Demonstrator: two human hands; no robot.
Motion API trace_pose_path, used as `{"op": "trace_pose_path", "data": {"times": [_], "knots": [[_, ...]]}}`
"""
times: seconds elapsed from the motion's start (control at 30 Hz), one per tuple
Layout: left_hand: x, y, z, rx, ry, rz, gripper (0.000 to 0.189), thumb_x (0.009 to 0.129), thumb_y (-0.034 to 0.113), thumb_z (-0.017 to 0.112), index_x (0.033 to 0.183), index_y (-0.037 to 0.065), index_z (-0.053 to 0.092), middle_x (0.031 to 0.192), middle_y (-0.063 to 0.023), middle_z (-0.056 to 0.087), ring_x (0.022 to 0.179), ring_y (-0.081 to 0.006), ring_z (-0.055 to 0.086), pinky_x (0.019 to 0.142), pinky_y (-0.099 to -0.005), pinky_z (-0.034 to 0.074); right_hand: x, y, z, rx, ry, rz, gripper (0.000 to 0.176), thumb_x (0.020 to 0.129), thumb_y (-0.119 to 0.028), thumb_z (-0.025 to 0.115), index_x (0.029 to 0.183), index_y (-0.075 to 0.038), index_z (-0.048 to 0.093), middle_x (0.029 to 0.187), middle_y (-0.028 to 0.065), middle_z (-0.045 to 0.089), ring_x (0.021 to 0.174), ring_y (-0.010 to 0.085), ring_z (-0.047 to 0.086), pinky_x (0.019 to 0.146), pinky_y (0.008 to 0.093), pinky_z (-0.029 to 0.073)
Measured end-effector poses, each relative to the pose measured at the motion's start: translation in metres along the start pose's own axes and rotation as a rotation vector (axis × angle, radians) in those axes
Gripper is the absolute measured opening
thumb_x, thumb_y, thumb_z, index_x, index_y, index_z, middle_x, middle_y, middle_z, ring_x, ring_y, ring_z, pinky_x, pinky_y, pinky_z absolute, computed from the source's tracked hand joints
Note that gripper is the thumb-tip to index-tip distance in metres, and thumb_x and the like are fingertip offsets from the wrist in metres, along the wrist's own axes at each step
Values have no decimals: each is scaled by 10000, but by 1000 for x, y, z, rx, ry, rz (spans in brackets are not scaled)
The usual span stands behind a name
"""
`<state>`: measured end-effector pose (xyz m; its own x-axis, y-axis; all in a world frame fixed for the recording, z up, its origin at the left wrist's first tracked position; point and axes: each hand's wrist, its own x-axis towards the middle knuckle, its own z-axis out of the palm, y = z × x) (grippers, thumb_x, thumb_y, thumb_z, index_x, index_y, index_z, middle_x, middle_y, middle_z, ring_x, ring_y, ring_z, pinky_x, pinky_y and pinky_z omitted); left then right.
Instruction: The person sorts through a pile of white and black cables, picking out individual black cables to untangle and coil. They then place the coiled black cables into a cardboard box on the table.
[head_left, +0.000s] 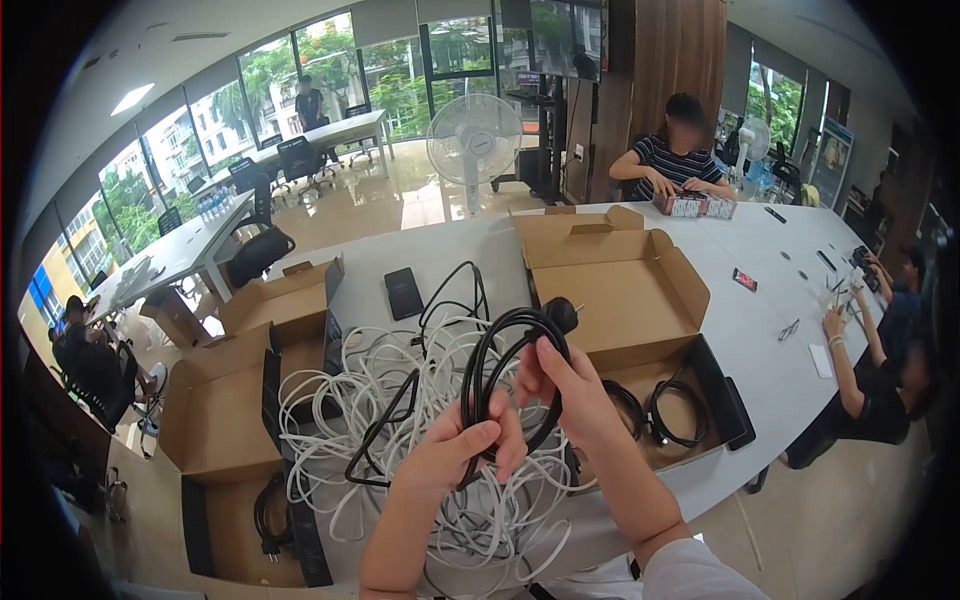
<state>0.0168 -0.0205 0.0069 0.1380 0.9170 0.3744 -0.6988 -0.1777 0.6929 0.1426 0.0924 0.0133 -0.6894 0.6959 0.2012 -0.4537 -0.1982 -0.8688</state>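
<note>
I can make out no word, brand or number for certain.
From where I sit, the box (695, 206) by the person across the table carries bold lettering in red, white and dark tones, but it is too small and smeared for me to spell out. The small screen (528, 78) on the rear cart shows a purplish band with what look like letters, which I cannot read. I see a mark on the hub of the big fan (476, 144), blurred past reading. The phone (745, 279) has a lit, reddish display, and the upright panel (832, 160) at far right bears print, both illegible to me.
</note>
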Motion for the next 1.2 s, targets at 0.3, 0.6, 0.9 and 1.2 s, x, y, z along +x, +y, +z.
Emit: {"op": "trace_pose_path", "data": {"times": [0.3, 0.6, 0.9, 1.2], "knots": [[2, 5, -28, -194, 72, -29, 499, 913, 201, 589, 1337, 21, 400, 767, -53, 557, 459, -91, 451, 536, -270, 414, -2, 2, 0, -205, -92, -88, 257, 1003, -239, 431, 831, -51, 455, 614, -32, 388, 540, 65, 409, 511, 232, 399], [2, 5, -15, 138, 165, 36, 291, 833, 162, 665, 1033, 69, 476, 789, -80, 591, 739, -188, 585, 689, -298, 460, -4, 1, 4, -35, -31, -130, 245, 1005, -241, 424, 861, -46, 462, 602, -37, 361, 530, 75, 393, 501, 244, 406], [5, -1, -2, 121, 238, 8, 408, 765, 56, 703, 1074, 55, 436, 750, -78, 575, 581, -174, 576, 657, -337, 522, -6, -1, 6, 247, 18, -154, 199, 1002, -227, 424, 905, -58, 464, 575, -47, 313, 463, 63, 322, 420, 242, 351], [1, 3, -3, 138, 229, -2, 218, 860, 110, 529, 1045, 46, 434, 614, -43, 481, 342, -65, 292, 342, -214, 234, -6, -26, -11, 313, -86, 182, 414, 998, -404, 369, 959, -33, 546, 539, -65, 282, 414, 62, 271, 402, 226, 276]]}}
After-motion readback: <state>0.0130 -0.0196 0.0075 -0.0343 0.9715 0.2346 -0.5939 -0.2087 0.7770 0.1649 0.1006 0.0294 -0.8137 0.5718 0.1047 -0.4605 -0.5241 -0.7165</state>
